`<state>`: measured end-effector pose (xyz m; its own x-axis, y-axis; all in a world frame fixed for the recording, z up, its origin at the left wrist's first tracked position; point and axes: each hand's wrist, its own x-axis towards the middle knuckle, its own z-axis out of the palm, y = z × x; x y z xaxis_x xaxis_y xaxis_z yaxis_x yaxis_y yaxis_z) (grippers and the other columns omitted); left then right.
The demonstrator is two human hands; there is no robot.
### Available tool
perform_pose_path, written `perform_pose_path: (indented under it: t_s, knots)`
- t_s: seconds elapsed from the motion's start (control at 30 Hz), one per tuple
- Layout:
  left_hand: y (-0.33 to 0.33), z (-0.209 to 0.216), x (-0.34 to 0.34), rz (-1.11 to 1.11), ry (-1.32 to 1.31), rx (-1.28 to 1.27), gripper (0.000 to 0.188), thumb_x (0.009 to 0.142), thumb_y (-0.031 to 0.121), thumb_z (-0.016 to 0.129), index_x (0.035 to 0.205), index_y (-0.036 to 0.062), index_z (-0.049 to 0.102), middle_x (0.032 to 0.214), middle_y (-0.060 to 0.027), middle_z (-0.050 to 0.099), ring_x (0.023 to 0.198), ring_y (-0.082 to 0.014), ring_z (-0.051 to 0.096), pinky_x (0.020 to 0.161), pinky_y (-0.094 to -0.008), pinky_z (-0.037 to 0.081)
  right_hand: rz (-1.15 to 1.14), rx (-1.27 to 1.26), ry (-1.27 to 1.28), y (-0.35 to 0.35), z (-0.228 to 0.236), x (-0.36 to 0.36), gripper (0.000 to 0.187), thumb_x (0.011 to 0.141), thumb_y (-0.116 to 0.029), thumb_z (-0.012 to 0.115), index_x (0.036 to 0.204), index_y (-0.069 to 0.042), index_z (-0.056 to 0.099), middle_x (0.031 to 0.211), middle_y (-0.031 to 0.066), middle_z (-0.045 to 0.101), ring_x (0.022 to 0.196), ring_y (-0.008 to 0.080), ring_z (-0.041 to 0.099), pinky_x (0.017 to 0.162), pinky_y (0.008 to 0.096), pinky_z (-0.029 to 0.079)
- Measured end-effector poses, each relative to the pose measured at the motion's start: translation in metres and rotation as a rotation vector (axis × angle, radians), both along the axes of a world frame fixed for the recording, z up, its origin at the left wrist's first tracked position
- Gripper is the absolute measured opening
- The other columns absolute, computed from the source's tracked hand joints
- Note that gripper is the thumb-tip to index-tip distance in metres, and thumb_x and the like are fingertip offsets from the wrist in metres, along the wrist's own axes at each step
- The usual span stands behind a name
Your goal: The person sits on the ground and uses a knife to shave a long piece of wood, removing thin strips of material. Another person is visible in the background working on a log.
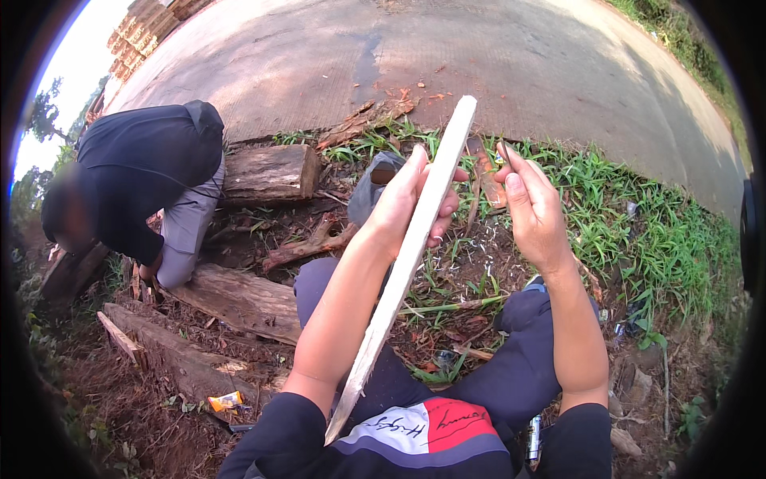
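Observation:
A long, pale, peeled wooden stick (404, 267) slants from my lap up toward the road, its lower end tapering to a thin tip. Around its upper half, my left hand (396, 203) is closed, thumb on one side and fingertips showing on the other. To the right of the stick, my right hand (533, 214) is raised and pinches a thin, dark, blade-like piece (505, 153); its full shape is hidden by the fingers. The right hand does not touch the stick. White shavings (479, 263) are scattered on the soil between my knees.
At the left, another person (152, 168) bends low among rough logs (267, 172) and weathered timber (239, 299). Beyond runs a concrete road (495, 60). Grass (630, 207) grows on the right. A yellow wrapper (226, 401) lies lower left; a can (534, 437) is beside my right leg.

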<state>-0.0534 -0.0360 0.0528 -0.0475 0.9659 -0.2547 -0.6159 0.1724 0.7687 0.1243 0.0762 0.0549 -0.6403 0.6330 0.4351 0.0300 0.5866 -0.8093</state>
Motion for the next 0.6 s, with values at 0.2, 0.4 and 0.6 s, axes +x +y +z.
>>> perform_pose_path:
  t_s: [0.2,0.4,0.6]
  knots:
    - [-0.016,-0.005,0.016,0.219,0.229,-0.169,0.058,0.104,0.055,0.03,0.106,0.0035,0.058,0.067,-0.0022,0.052,0.044,-0.0114,0.051,0.037,-0.0246,0.041,0.15,0.138,-0.023,-0.019,-0.001,-0.008,0.051,0.089,0.003,0.058,0.134,-0.021,0.055,0.104,0.0129,0.065,0.083,0.0373,0.067,0.066,0.0436,0.054]
    - [-0.007,-0.001,0.018,0.299,0.346,-0.131,0.045,0.105,0.04,0.035,0.088,0.0057,0.058,0.065,-0.003,0.054,0.043,-0.0114,0.05,0.036,-0.0246,0.041,0.009,0.217,-0.045,-0.022,-0.009,-0.02,0.039,0.089,-0.002,0.063,0.125,-0.018,0.06,0.1,0.0119,0.064,0.082,0.0339,0.068,0.065,0.0425,0.055]
    - [-0.011,-0.01,0.009,0.274,0.342,-0.157,0.036,0.105,0.036,0.036,0.109,0.0067,0.058,0.073,-0.0022,0.055,0.048,-0.0102,0.05,0.041,-0.0243,0.042,0.183,0.179,-0.037,-0.021,0.0,-0.022,0.029,0.087,-0.004,0.068,0.116,-0.008,0.066,0.093,0.0128,0.065,0.079,0.0321,0.067,0.065,0.0395,0.053]
